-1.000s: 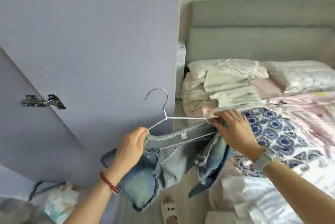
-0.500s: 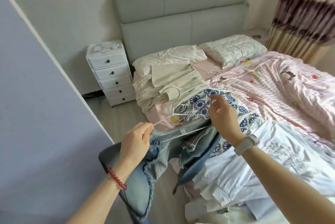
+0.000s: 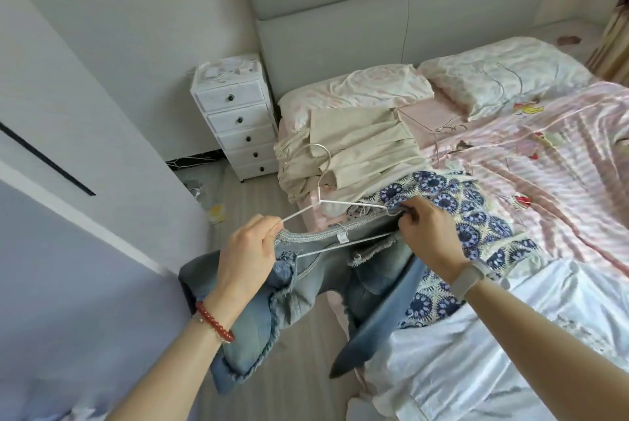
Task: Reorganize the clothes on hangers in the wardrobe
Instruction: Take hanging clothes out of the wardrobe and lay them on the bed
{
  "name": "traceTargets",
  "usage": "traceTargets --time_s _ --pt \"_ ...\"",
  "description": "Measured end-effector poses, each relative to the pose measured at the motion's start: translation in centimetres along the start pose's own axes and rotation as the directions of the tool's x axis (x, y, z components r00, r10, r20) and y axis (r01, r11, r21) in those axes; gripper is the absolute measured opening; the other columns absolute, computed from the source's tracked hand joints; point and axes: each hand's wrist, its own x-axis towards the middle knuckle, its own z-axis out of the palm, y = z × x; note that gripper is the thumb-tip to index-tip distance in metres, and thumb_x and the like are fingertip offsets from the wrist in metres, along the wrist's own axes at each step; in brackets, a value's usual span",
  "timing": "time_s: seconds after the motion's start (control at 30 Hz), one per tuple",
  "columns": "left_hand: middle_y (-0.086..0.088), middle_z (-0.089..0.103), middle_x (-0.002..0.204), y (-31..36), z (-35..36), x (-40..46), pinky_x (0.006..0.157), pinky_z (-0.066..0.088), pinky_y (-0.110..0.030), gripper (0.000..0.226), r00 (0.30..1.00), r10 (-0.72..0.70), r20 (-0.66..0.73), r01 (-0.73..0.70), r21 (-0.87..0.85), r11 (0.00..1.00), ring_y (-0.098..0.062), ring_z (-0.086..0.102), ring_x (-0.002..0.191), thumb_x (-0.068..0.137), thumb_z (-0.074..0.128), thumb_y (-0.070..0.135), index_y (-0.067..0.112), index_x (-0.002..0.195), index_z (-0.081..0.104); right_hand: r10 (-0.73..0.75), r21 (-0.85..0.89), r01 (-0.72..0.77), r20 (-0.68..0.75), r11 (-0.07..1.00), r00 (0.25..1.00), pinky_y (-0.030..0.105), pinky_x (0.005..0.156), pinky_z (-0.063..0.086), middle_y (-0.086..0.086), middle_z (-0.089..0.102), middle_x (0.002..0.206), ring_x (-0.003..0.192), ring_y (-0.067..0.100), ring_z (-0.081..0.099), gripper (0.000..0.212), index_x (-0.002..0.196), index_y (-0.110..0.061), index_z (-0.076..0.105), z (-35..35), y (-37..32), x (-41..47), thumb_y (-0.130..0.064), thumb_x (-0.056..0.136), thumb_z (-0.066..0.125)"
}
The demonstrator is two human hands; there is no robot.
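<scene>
Both hands work one denim garment (image 3: pixel 306 271) on a white wire hanger (image 3: pixel 343 208), held over the bed (image 3: pixel 561 162) edge. Left hand (image 3: pixel 246 255) grips the hanger's near end and waistband; right hand (image 3: pixel 427 236) pinches the far end. Next, probably, seating the waistband evenly.

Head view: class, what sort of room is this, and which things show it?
Most likely a home bedroom: a bed with pillows against a padded headboard, and a white bedside drawer unit.
</scene>
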Motion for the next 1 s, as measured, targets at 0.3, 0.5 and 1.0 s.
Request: traceTargets --time_s 0.3,0.5,1.0 --pt "-0.008 0.063 0.078 0.4 1.7 3.2 0.060 0.051 -0.039 0.013 0.999 0.045 -0.001 -0.045 0.082 0.996 -0.026 0.059 0.067 0.087 0.055 -0.002 0.002 0.089 0.067 0.026 0.143 -0.039 0.091 0.989 0.996 0.030 0.058 0.044 0.006 0.062 0.068 0.061 0.023 0.055 0.009 0.086 -0.007 0.062 -0.3 0.7 1.1 -0.011 0.084 0.054" --pt "-0.005 0.061 0.077 1.5 4.4 6.5 0.062 0.047 -0.036 0.011 0.995 0.094 -0.023 -0.094 0.003 0.996 -0.023 0.057 0.068 0.087 0.057 -0.001 0.002 0.087 0.067 -0.156 0.122 0.133 0.202 0.984 0.967 0.033 0.084 0.037 0.008 0.055 0.099 0.093 0.020 0.047 0.022 0.096 -0.004 0.067 -1.5 5.9 1.2 -0.021 0.082 0.067" --pt "-0.004 0.067 0.105 16.8 28.5 21.5 0.102 0.021 -0.037 0.018 0.899 0.397 0.187 -0.362 -0.196 0.911 -0.027 0.056 0.102 0.088 0.059 0.022 0.014 0.101 0.068 0.570 0.162 -0.554 -0.375 0.817 0.731 0.035 0.063 0.045 0.010 0.068 0.076 0.071 0.033 0.063 0.024 0.099 -0.008 0.063 -4.9 20.9 0.7 -0.021 0.080 0.069"
